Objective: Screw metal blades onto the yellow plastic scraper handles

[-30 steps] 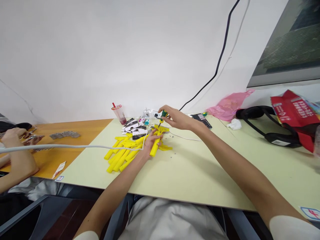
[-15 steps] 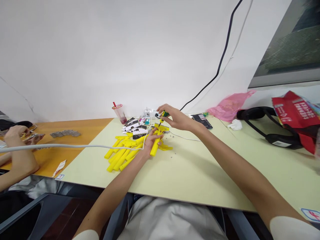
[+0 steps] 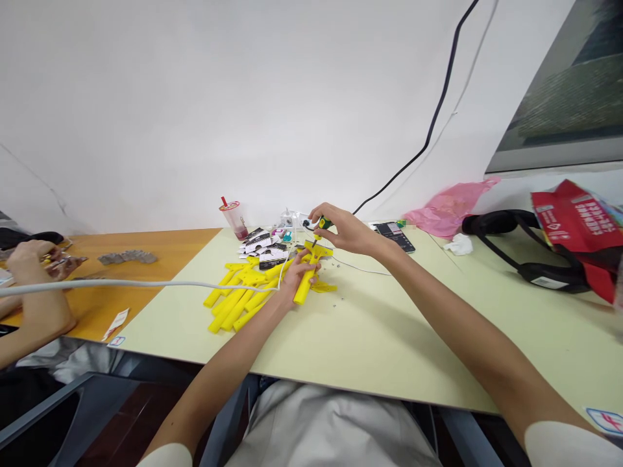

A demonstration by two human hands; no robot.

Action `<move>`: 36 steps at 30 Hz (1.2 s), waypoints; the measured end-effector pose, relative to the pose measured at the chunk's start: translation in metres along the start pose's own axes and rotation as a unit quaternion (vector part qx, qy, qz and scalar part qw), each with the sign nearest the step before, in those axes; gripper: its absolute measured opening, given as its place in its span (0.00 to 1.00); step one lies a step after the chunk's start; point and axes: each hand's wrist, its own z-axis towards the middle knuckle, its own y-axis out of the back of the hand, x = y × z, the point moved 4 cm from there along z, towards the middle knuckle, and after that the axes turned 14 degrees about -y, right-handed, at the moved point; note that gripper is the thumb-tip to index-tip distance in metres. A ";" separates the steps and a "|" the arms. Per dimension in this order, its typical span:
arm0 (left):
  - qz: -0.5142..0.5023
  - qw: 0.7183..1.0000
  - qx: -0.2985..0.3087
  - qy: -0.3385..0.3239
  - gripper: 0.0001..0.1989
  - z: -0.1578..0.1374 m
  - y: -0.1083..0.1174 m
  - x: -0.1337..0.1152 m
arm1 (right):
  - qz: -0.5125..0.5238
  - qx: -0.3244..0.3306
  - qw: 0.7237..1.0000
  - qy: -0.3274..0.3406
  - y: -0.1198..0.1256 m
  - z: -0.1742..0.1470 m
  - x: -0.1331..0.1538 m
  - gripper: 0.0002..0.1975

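Note:
My left hand [image 3: 293, 275] is closed around a yellow plastic scraper [image 3: 304, 288], its handle pointing toward me and its wide head away. In my right hand [image 3: 341, 228] is a screwdriver [image 3: 324, 222] with a green and yellow handle, held from above. Its shaft slants down to the scraper's head; whether the tip sits in a screw is too small to tell. A pile of similar yellow scrapers [image 3: 238, 301] lies just left of my left hand. Another yellow piece [image 3: 324, 287] rests behind the held one. Tiny metal bits, perhaps screws [image 3: 334, 305], are scattered to the right.
Black and white small boxes [image 3: 263, 245] and a drink cup [image 3: 234, 220] stand at the back. A white cable [image 3: 146, 283] crosses in front at left. Right lie a phone [image 3: 395, 237], pink bag [image 3: 450, 206] and headphones [image 3: 528, 266]. Another person's hand [image 3: 36, 259] works at far left.
The view has shifted very slightly. Both hands keep their hold on the scraper and the screwdriver, with the fingers of my right hand slightly changed around the handle.

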 end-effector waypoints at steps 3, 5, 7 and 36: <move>-0.001 1.000 0.007 0.007 0.41 -0.001 -0.002 -0.001 | -0.029 -0.006 0.999 -0.013 0.002 0.000 -0.001 0.04; -0.002 1.000 0.006 0.012 0.41 -0.001 -0.003 -0.001 | -0.029 0.000 0.999 -0.015 0.002 -0.001 -0.002 0.05; -0.004 1.000 0.002 0.014 0.42 -0.001 -0.003 -0.001 | -0.014 0.014 1.000 -0.008 0.001 -0.001 -0.002 0.09; -0.006 1.000 -0.006 -0.007 0.38 0.006 0.006 0.001 | -0.005 0.035 0.998 -0.047 -0.001 -0.001 -0.008 0.10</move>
